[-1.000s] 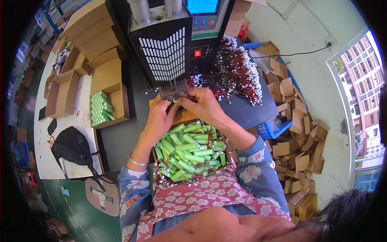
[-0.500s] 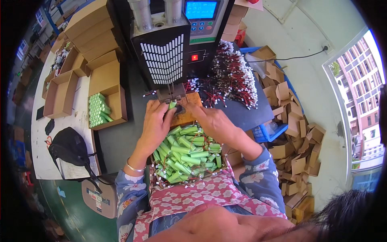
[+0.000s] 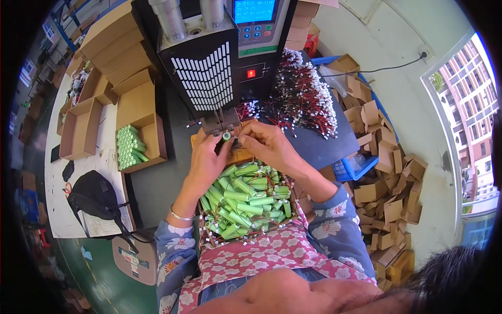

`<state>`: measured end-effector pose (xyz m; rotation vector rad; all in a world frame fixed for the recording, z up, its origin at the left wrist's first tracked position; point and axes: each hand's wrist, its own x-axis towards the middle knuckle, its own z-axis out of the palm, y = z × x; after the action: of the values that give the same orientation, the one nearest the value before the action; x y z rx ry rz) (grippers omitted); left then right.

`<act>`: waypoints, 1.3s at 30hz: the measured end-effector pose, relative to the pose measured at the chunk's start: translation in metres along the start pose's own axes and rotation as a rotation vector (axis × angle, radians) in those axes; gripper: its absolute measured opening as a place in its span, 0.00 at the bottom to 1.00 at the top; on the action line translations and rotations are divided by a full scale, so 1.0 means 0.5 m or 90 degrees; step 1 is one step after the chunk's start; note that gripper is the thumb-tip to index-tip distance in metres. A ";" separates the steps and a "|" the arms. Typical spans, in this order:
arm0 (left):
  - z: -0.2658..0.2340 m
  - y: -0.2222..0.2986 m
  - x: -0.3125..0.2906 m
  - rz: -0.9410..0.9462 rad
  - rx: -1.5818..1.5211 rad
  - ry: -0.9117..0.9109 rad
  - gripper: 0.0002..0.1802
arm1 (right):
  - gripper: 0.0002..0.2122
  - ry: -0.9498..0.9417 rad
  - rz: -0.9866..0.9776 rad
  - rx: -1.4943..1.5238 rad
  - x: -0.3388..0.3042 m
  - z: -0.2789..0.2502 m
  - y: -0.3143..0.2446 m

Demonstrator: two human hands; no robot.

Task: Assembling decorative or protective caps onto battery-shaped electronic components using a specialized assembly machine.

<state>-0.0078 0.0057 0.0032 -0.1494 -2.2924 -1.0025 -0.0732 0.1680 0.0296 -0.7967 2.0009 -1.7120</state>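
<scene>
Two bare hands are right up at the foot of a tall black machine [image 3: 203,78], and all eyes go to the fingertips! The left hand [image 3: 205,161] is clamped on one green cylinder [image 3: 226,136], thumb and finger pinched round its sides, round end showing, close by the machine's metal head [image 3: 212,123]. Just to the right, the right hand [image 3: 269,148] has its fingers bent and thumb drawn in; whether those tips grip a wire, we cannot tell. Below them sits a wooden block [image 3: 239,155], and on the near side, look at that heap of green cylinders [image 3: 246,201], tangled with thin red wires, against a pink flowered apron [image 3: 256,254]. Over at far right, a great bank of white-plugged leads [image 3: 308,99] spreads across the dark tabletop [image 3: 327,149], with a blue crate [image 3: 346,170] and a slide of cardboard pieces [image 3: 389,199] farther right. Out on the left, an open carton [image 3: 157,137] holds stacked green cylinders [image 3: 130,149], and a black bag [image 3: 94,193] lies nearer, on the white table [image 3: 58,193]. Up top, a blue screen [image 3: 253,11] glows above a lit red switch [image 3: 251,74]!
</scene>
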 end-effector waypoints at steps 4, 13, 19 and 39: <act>-0.003 -0.004 -0.001 -0.013 0.012 -0.029 0.09 | 0.06 0.014 -0.069 0.013 0.031 0.015 0.033; -0.002 -0.014 -0.005 -0.046 -0.035 -0.048 0.14 | 0.07 0.044 -0.044 0.000 0.045 0.037 0.018; 0.001 -0.017 -0.006 -0.033 -0.037 -0.032 0.09 | 0.05 0.029 -0.027 -0.024 0.043 0.036 0.020; -0.066 0.062 -0.066 0.062 -0.115 -0.360 0.18 | 0.08 -0.070 -0.188 -0.054 -0.115 -0.112 0.018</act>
<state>0.0454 0.0094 0.0203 -0.6900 -2.6497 -1.2315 -0.0657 0.2484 0.0268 -1.2422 1.9693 -1.7008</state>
